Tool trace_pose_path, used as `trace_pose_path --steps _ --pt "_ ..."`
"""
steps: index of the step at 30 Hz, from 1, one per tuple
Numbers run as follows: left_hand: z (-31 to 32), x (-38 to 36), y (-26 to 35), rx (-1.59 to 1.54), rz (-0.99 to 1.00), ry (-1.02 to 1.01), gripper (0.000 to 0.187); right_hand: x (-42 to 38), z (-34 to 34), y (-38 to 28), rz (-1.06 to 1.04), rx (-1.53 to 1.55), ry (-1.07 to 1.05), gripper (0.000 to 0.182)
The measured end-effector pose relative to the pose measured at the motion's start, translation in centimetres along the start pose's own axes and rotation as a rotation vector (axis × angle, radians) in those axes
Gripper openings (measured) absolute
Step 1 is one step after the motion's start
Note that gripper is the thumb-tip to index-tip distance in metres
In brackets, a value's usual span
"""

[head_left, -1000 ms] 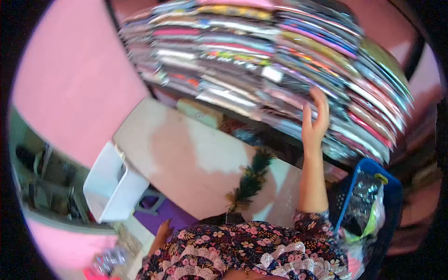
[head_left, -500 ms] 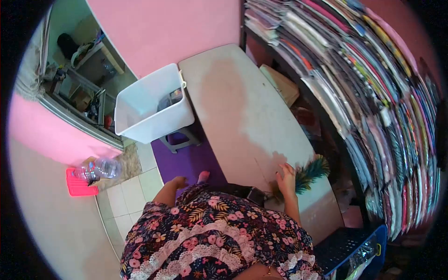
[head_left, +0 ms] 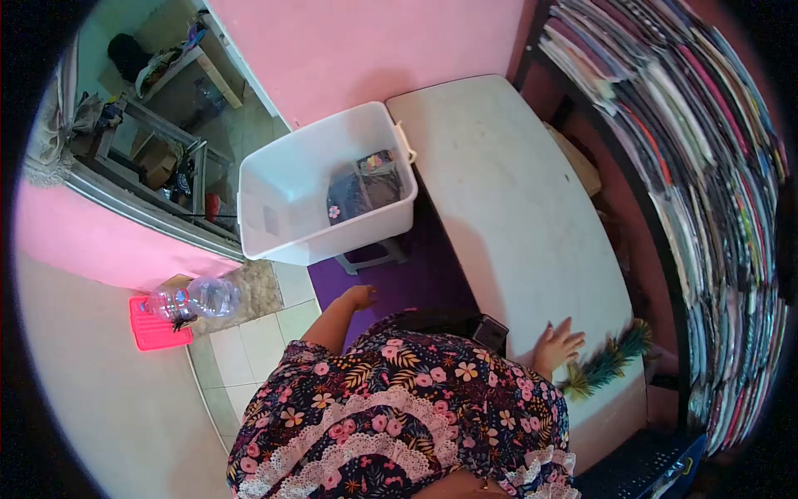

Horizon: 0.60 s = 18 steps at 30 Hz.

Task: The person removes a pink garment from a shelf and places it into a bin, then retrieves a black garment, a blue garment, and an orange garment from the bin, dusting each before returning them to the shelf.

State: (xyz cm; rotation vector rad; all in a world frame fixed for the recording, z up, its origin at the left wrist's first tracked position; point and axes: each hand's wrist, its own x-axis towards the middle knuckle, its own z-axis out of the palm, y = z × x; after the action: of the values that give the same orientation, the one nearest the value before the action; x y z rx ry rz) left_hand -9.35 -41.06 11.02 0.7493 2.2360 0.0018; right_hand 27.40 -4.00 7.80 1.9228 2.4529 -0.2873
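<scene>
My right hand is spread with nothing in it, over the right part of a white table top. Close beside its fingers lies a bushy green and yellow feathery duster. My left hand is held out in front of my flowered top with its fingers loosely bent, and I see nothing in it. Beyond that hand a translucent white plastic tub sits on a grey stool. Dark packed cloth, one piece with a flower print, lies inside the tub.
Stacks of folded, packed fabric fill a dark rack along the right. A dark blue crate stands at the lower right. Left are a clear water bottle, a pink tray and a doorway to a cluttered room. The floor is partly purple.
My view has shifted, so the tub, table and rack appear farther right, and more of the tub's contents show. My right hand's fingers are spread wider; my left hand has come forward.
</scene>
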Motion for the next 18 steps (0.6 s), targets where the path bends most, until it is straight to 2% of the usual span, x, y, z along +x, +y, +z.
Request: trace_pose_path --steps 1,4,8,11,13,15,17,18 --pt "-0.1 -0.4 -1.9 -0.005 -0.049 0.0 0.049 0.0 0.2 -0.4 0.022 -0.012 0.114 0.063" --pt "-0.8 -2.3 -6.8 -0.045 -0.138 -0.027 0.051 -0.2 -1.0 -0.9 0.028 0.025 0.099 0.062" --pt "-0.7 -3.0 -8.4 0.007 -0.277 -0.165 0.054 0.0 -0.8 -0.8 0.026 0.057 0.106 0.06" --pt "-2.0 -3.4 -6.0 -0.052 -0.222 -0.239 0.053 0.0 -0.8 -0.5 0.018 0.031 0.08 0.059" --pt "-5.5 -3.7 -2.8 -0.34 -0.072 -0.315 0.051 0.4 0.1 -0.4 0.047 0.022 0.088 0.06" --pt "-10.9 -5.8 1.8 -0.735 -0.006 -0.408 0.046 0.7 0.6 -0.2 0.041 0.017 0.082 0.062" --pt "-16.1 -6.7 4.7 -0.956 0.186 -0.422 0.04 1.2 0.9 -0.4 0.101 0.083 0.082 0.063" --pt "-18.0 -6.3 4.7 -0.959 0.182 -0.427 0.04 1.9 1.1 -0.9 0.116 0.101 0.041 0.063"
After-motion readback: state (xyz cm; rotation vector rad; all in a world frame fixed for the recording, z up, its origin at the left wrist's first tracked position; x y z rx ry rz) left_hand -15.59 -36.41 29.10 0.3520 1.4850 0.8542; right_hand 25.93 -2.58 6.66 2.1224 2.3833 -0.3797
